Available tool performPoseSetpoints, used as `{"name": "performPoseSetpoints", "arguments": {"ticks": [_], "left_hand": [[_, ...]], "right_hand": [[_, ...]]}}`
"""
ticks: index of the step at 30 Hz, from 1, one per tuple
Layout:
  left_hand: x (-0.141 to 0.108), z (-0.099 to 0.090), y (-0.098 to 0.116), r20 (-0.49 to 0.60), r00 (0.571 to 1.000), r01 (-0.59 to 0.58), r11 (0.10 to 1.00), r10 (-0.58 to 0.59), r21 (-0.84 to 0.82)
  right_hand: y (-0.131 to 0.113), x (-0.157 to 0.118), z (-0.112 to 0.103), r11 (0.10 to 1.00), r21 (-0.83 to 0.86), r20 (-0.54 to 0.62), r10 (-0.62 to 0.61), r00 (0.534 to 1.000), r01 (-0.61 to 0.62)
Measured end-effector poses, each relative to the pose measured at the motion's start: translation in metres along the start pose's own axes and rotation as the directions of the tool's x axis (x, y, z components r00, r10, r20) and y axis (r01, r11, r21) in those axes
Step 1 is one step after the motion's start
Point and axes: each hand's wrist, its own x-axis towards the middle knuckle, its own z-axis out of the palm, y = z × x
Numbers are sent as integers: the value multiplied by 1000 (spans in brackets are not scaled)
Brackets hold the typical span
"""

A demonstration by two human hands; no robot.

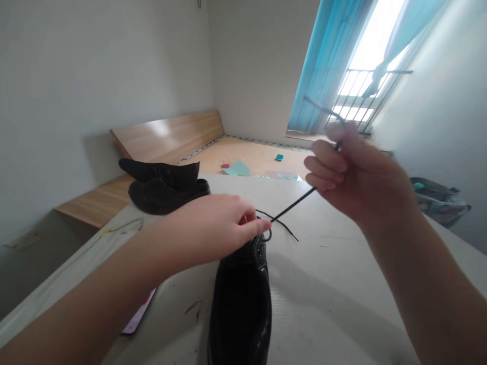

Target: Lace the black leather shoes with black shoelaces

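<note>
A black leather shoe (239, 304) stands on the white table, its heel end toward me. My right hand (342, 167), raised to the right and blurred, is closed round a dark shoelace (292, 204) that runs taut down to the shoe's eyelets. Its loose end curls above my fingers. At the eyelets, my left hand (236, 220) is closed, thumb and finger pinching the lace where it leaves the shoe. A small lace loop hangs just under the thumb. Another lace end lies on the table beyond. My left hand hides the shoe's toe.
A second black shoe (167, 195) stands at the far left, with a dark flap rising over it. A phone (139, 317) lies partly under my left forearm. Behind the table (323, 284) is a bed (251, 149) with small items on it. A bag (439, 197) sits at the right.
</note>
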Motion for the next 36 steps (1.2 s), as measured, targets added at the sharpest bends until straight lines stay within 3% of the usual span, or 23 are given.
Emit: {"name": "performPoseSetpoints", "arguments": {"ticks": [3,5,8,13,15,18,21,24,26,28,30,33,36], "left_hand": [[5,10,4,56,998,4,998,-8,66],[7,13,5,41,999,6,997,-9,76],[9,14,1,108,994,-12,999,8,35],[8,13,-3,100,994,24,997,-31,69],[7,13,-4,97,995,13,997,-21,82],[9,15,-6,87,996,-29,996,21,81],[12,18,-10,97,992,-89,994,81,71],[15,20,-11,73,994,-89,995,85,54],[16,20,-10,65,994,-90,995,87,35],[15,19,-8,85,993,-89,996,87,21],[14,16,-6,111,991,-77,997,74,21],[12,14,-7,136,989,-60,998,56,24],[12,13,-10,156,987,-46,998,39,37]], "right_hand": [[-10,-1,-3,993,88,-50,-75,996,79],[-6,-2,-3,993,30,32,-115,993,114],[9,-2,-1,980,-143,158,-116,981,139],[26,-3,9,953,-280,361,-4,932,113],[28,-4,15,918,-369,319,-20,948,144],[27,-7,24,842,-493,175,-153,973,221],[26,-11,28,852,-424,329,-170,929,307],[24,-13,24,846,-447,477,-50,878,290],[22,-13,17,737,-618,424,19,905,274],[21,-12,9,505,-828,341,107,934,245],[21,-10,4,286,-932,301,267,916,223],[25,-8,4,191,-952,303,501,811,238],[34,-8,9,153,-960,279,517,809,233]]}}
